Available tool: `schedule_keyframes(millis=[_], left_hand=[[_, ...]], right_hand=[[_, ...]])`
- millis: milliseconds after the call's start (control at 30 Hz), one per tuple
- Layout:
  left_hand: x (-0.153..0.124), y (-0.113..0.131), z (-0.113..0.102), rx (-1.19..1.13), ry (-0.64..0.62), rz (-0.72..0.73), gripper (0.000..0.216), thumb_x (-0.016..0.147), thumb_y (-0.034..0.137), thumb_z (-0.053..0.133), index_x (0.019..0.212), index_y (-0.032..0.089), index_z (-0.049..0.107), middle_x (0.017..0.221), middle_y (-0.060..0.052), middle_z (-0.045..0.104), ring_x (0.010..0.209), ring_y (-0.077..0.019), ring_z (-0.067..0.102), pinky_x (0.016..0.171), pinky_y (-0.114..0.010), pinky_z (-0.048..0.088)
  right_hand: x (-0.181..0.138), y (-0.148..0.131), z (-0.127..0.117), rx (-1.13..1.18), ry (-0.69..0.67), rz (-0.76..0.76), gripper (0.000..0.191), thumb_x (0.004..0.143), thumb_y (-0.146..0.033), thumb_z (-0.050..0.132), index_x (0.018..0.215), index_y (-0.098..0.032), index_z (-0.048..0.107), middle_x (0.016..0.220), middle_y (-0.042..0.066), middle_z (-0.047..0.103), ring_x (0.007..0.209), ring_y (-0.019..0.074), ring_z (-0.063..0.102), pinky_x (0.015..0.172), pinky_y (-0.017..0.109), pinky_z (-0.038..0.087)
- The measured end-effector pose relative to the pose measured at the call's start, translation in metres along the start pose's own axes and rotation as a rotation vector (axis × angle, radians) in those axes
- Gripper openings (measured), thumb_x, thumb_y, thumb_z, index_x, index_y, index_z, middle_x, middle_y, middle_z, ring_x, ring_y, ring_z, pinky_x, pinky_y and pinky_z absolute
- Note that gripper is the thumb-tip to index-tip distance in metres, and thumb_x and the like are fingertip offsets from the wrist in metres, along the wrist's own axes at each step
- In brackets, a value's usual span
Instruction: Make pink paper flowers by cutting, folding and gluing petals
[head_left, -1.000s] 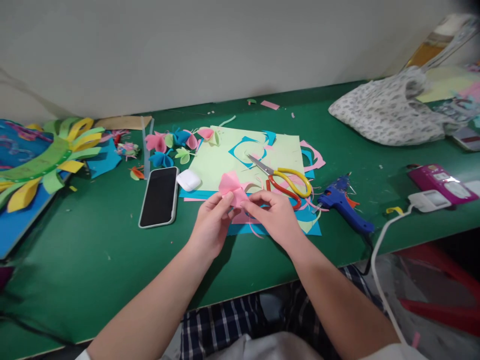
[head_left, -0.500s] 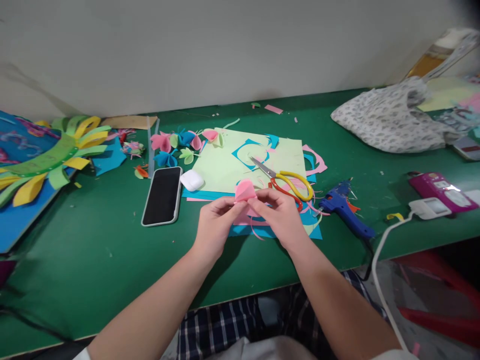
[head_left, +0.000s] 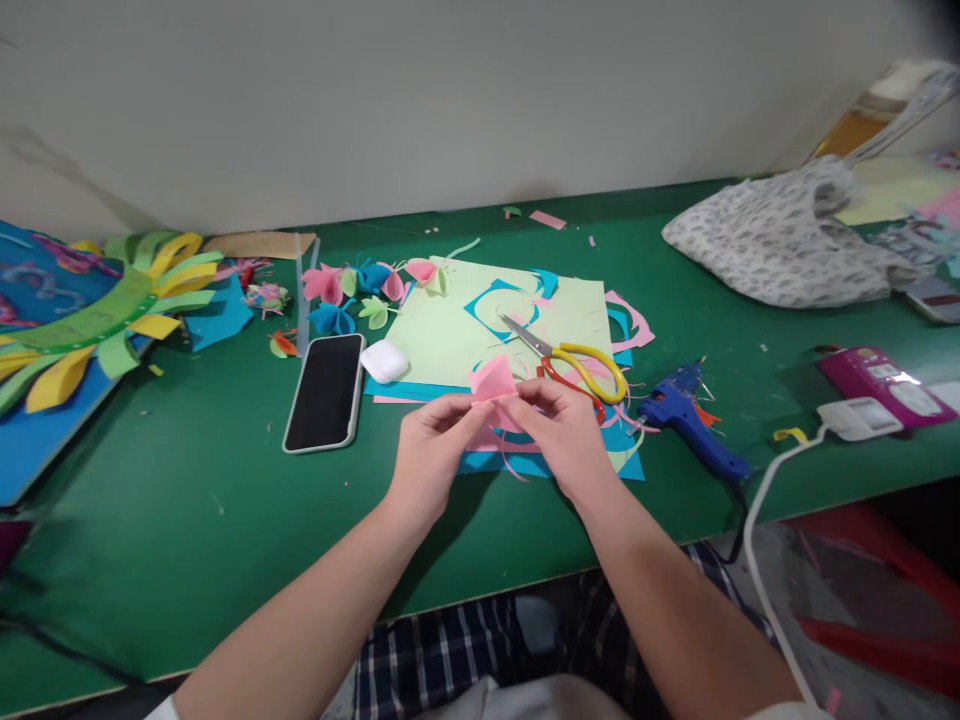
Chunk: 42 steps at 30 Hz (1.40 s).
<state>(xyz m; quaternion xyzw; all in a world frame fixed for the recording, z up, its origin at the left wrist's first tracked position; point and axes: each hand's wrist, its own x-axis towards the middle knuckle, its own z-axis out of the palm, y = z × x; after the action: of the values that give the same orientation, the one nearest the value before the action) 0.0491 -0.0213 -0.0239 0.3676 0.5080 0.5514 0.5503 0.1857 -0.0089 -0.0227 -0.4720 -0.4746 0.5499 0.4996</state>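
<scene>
Between my two hands is a small pink paper piece (head_left: pixel 493 379) with a crease across it. My left hand (head_left: pixel 435 440) pinches its left side between thumb and fingers. On the other side my right hand (head_left: pixel 559 425) pinches it the same way, with the thumbs close together. Just beyond my right hand lie scissors (head_left: pixel 585 370) with one yellow and one red handle, blades pointing away. Under and behind the hands are a pale green sheet (head_left: pixel 435 335), blue paper and curled pink offcuts (head_left: pixel 634 320).
A phone (head_left: pixel 324 392) and a white earbud case (head_left: pixel 385 361) lie left of the sheets, below several paper flowers (head_left: pixel 330 285). A blue glue gun (head_left: pixel 690 420) rests at right, near a cloth bag (head_left: pixel 787 235) and a purple box (head_left: pixel 885 383). A paper craft (head_left: pixel 112 300) stands far left.
The pink paper's upper flap has shifted slightly to the right and shows a wider, more angular edge. Both hands stay nearly in place, still pinching it.
</scene>
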Motion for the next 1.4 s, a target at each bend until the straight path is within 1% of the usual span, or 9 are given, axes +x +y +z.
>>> schedule_keyframes(millis=[167,300,500,667,767,833,1000,1233,1400], left_hand=[[0.0,0.0,0.0,0.007,0.013,0.035,0.012,0.066,0.028,0.076,0.07,0.018,0.071,0.069,0.0,0.07,0.065,-0.012,0.061,0.065,-0.023,0.049],[0.0,-0.001,-0.001,0.046,0.03,0.058,0.011,0.066,0.028,0.075,0.072,0.019,0.072,0.071,0.0,0.071,0.066,-0.0129,0.062,0.066,-0.024,0.049],[0.001,-0.003,-0.004,0.081,0.037,0.122,0.011,0.066,0.028,0.075,0.071,0.019,0.071,0.071,-0.001,0.07,0.067,-0.0138,0.061,0.066,-0.025,0.048],[0.0,0.001,-0.007,0.308,0.058,0.32,0.007,0.071,0.026,0.071,0.076,0.022,0.072,0.077,-0.001,0.069,0.073,-0.0154,0.061,0.074,-0.027,0.046],[-0.001,0.005,-0.008,0.341,0.038,0.42,0.007,0.07,0.025,0.072,0.076,0.022,0.073,0.077,-0.002,0.07,0.076,-0.017,0.061,0.076,-0.027,0.045],[-0.003,0.007,-0.009,0.291,-0.002,0.414,0.009,0.072,0.027,0.069,0.079,0.022,0.073,0.08,-0.003,0.07,0.078,-0.0179,0.061,0.076,-0.027,0.045],[-0.005,0.006,-0.008,0.238,-0.093,0.311,0.02,0.082,0.031,0.059,0.094,0.022,0.071,0.091,-0.004,0.071,0.082,-0.0174,0.062,0.078,-0.027,0.047],[-0.001,0.005,-0.005,0.388,-0.099,0.386,0.009,0.078,0.027,0.064,0.082,0.023,0.072,0.082,-0.001,0.071,0.076,-0.0144,0.062,0.071,-0.023,0.047],[0.001,0.004,-0.006,0.376,-0.074,0.324,0.011,0.078,0.029,0.064,0.084,0.023,0.072,0.083,-0.001,0.071,0.076,-0.0149,0.063,0.071,-0.023,0.048]], right_hand=[[0.0,-0.003,0.0,-0.014,0.027,-0.012,0.013,0.072,-0.033,0.068,0.074,-0.019,0.067,0.074,0.0,0.062,0.069,0.0129,0.057,0.059,0.023,0.047],[0.001,-0.004,0.0,-0.03,0.058,0.0,0.012,0.071,-0.031,0.068,0.073,-0.02,0.067,0.074,0.0,0.064,0.066,0.0127,0.058,0.057,0.023,0.049],[0.002,-0.002,-0.001,0.026,0.033,0.008,0.015,0.069,-0.034,0.07,0.074,-0.019,0.068,0.077,0.001,0.066,0.067,0.0133,0.06,0.057,0.024,0.05],[0.003,-0.006,-0.003,0.043,-0.049,0.009,0.02,0.069,-0.033,0.071,0.087,-0.024,0.069,0.087,0.001,0.067,0.077,0.0149,0.061,0.064,0.027,0.052],[0.003,-0.009,-0.004,0.059,-0.086,0.04,0.015,0.067,-0.031,0.073,0.079,-0.023,0.069,0.085,0.001,0.067,0.073,0.0139,0.06,0.067,0.027,0.052],[0.004,-0.009,-0.004,0.15,-0.091,0.091,0.013,0.065,-0.03,0.074,0.074,-0.022,0.069,0.078,-0.001,0.067,0.067,0.0119,0.059,0.062,0.025,0.051],[0.007,-0.004,-0.005,0.412,-0.029,0.283,0.021,0.06,-0.032,0.077,0.076,-0.021,0.067,0.07,-0.003,0.064,0.058,0.0093,0.056,0.051,0.021,0.049],[0.005,-0.004,0.001,0.448,-0.037,0.317,0.021,0.066,-0.035,0.075,0.069,-0.019,0.063,0.068,-0.002,0.061,0.053,0.0068,0.054,0.045,0.016,0.048],[0.004,-0.007,0.001,0.5,-0.054,0.368,0.022,0.066,-0.036,0.075,0.069,-0.018,0.063,0.065,-0.003,0.059,0.052,0.0068,0.054,0.044,0.016,0.049]])
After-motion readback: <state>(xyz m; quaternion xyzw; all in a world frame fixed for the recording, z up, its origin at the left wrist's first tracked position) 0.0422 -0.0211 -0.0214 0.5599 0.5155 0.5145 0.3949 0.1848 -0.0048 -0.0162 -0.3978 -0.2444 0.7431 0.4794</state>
